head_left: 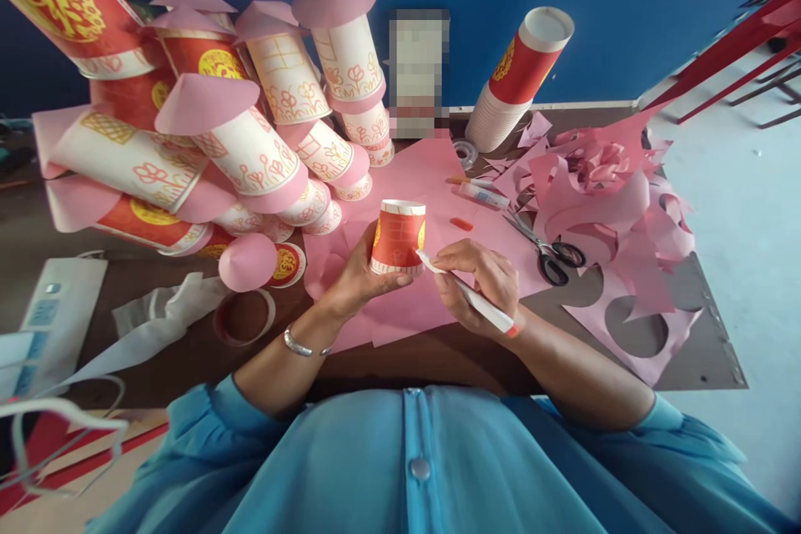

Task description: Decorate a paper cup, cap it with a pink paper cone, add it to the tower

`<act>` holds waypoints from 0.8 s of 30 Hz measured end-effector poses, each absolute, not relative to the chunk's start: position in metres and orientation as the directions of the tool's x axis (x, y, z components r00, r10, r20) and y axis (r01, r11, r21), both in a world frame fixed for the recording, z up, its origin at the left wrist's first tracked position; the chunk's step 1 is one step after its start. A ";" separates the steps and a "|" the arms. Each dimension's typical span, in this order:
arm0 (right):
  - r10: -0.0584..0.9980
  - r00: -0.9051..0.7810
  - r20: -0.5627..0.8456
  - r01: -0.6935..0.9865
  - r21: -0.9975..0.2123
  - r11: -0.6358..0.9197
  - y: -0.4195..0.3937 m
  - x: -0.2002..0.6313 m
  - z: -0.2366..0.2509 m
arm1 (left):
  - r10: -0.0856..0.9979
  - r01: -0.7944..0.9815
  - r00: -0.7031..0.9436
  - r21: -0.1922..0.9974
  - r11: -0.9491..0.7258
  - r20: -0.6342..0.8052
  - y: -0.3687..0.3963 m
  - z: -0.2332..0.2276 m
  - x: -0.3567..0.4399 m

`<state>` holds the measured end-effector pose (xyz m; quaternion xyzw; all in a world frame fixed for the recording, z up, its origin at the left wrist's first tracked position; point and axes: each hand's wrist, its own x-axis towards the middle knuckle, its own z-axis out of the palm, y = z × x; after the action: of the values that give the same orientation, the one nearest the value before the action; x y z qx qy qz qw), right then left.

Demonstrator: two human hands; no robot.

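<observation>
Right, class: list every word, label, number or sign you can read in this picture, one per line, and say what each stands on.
No text can be read.
Red cup in the left hand: gold emblem, not legible.
Pen in the right hand: no print seen.
Stacked cups: gold emblem, too small.
Glue tube: label too small.
Pixelated patch: unreadable.

Both forearms come up from the bottom, bare below rolled blue sleeves. The left hand [356,271] is curled, fingers closed in a grip, with a bracelet on its wrist. The right hand [481,279] is palm down, fingers pinched together.
</observation>
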<state>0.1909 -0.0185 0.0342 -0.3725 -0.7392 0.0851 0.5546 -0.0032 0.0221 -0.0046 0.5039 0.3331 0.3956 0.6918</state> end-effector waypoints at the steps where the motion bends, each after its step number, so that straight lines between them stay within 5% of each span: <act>1: 0.645 -0.104 0.757 0.456 -0.540 0.707 -0.019 0.191 0.034 | 0.883 -0.206 0.465 0.962 0.179 -0.064 0.022 -0.004 -0.003; 24: 0.669 -0.104 0.736 0.420 -0.577 0.700 -0.020 0.193 0.033 | 0.882 -0.189 0.465 0.964 0.190 -0.083 0.022 -0.003 -0.004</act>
<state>0.1926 -0.0197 0.0329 -0.3706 -0.7346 0.1116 0.5573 -0.0039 0.0216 -0.0031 0.5052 0.3429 0.3873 0.6908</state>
